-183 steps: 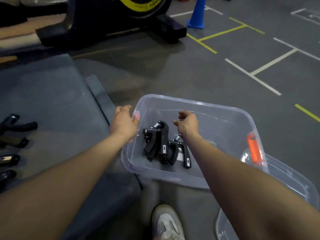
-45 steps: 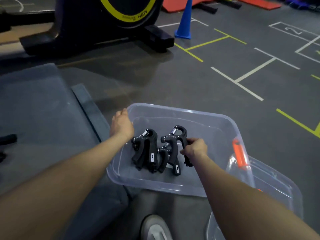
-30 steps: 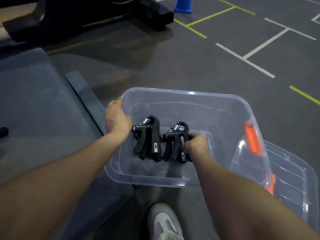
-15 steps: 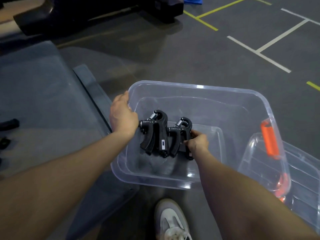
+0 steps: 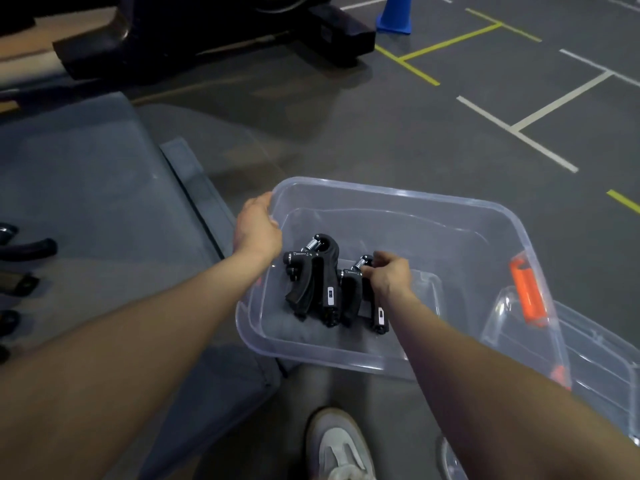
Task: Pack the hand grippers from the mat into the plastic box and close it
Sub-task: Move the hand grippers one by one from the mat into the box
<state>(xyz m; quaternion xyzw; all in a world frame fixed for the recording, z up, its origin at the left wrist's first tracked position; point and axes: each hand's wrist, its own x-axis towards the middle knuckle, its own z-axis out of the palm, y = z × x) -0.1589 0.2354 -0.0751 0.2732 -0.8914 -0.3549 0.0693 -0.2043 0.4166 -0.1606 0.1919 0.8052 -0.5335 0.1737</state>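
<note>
Presently, two black hand grippers stand side by side inside the clear plastic box. Right hand pinches the top of the right one; left hand curls over the box's left rim. More grippers remain on the mat.

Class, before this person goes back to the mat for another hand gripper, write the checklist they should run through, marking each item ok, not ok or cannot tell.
1. Plastic box steadied: ok, the left hand holds its near-left rim.
2. Packed hand grippers lying inside the box: ok, they lie side by side on its floor.
3. Right hand free to reach: not ok, its fingers are curled on the right-hand gripper.
4. Room left in the box: ok, its far and right parts are bare.
5. Grippers left on the mat: ok, several dark ones show at its left edge.
6. Lid at hand: ok, it lies beside the box's right end.
</note>
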